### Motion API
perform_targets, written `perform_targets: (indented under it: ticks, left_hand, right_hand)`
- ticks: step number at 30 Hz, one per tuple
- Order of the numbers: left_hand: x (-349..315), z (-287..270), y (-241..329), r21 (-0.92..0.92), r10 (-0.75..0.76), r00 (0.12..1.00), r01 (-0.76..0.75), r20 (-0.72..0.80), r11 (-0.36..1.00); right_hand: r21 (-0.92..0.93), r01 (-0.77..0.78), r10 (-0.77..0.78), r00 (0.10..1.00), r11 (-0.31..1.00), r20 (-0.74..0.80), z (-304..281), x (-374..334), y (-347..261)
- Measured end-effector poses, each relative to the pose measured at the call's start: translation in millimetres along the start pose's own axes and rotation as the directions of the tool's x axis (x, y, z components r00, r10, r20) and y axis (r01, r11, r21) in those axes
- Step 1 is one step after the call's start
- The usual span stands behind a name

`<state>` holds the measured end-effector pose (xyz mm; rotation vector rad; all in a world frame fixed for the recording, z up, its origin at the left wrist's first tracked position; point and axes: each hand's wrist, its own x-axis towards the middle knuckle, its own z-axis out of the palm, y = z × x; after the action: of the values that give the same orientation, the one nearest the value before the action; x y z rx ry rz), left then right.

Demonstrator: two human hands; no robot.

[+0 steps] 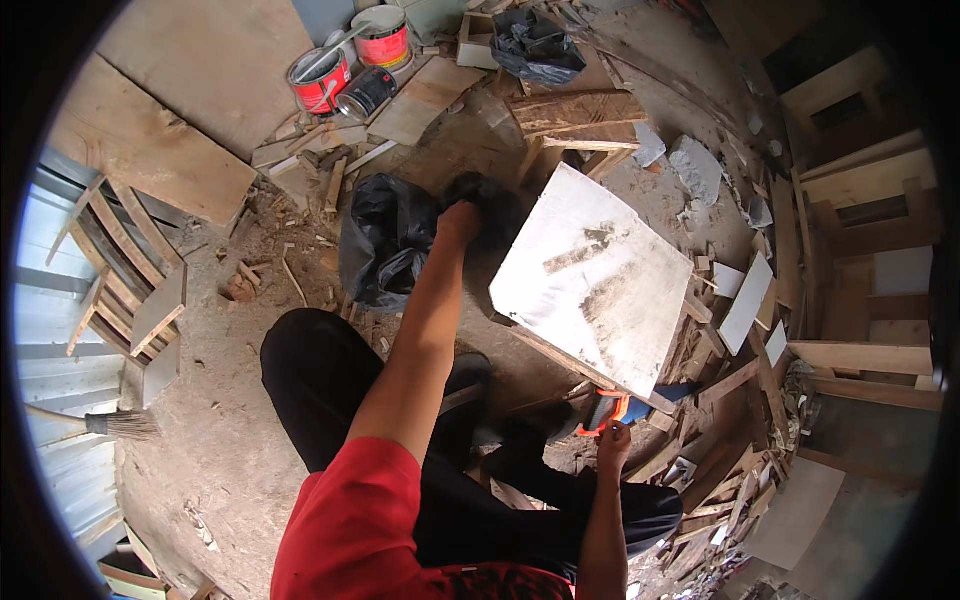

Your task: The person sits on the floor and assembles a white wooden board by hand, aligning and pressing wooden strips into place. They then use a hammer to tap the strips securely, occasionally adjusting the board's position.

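Observation:
My left arm, in a red sleeve, reaches forward to a blurred black thing, whose kind I cannot make out. My left hand looks closed at its near edge, fingers partly hidden. Just left of it slumps a black plastic bag. To the right, a white board with dark smudges lies tilted on a wooden support. My right hand is closed, low by the board's near corner. Right above it is an orange and black handle, with a blue piece beyond; whether my fingers grip anything is unclear.
Paint cans and a dark can stand at the back. A wooden stool-like piece is behind the board. Scrap wood heaps up at right, a curved slatted frame and a broom at left.

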<state>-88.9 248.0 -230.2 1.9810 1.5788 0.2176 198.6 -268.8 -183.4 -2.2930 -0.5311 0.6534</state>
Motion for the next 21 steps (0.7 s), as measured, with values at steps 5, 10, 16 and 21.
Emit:
perform_targets:
  ticks: [5, 10, 16, 21]
  left_hand:
    - [-24.8, 24.3, 3.1, -0.040, -0.002, 0.980, -0.006, -0.198, 0.999]
    - [-9.3, 6.8, 15.2, 0.258, -0.031, 0.999, 0.037, -0.026, 0.965]
    - [-20.1, 14.9, 0.0, 0.079, -0.061, 0.979, 0.077, -0.193, 0.994]
    - [-38.5, -5.7, -13.6, -0.247, -0.057, 0.925, -0.040, -0.375, 0.968]
  right_hand:
    - [0.011, 0.077, -0.077, 0.997, 0.997, 0.003, 9.2, 16.7, 8.9]
    - [-0.052, 0.156, -0.154, 0.988, 0.986, 0.029, 25.3, 19.5, 2.5]
    - [-0.092, 0.213, -0.213, 0.977, 0.973, 0.010, 13.9, 16.3, 10.2]
    - [0.208, 0.046, -0.062, 0.995, 0.977, 0.073, 26.2, 8.0, -7.3]
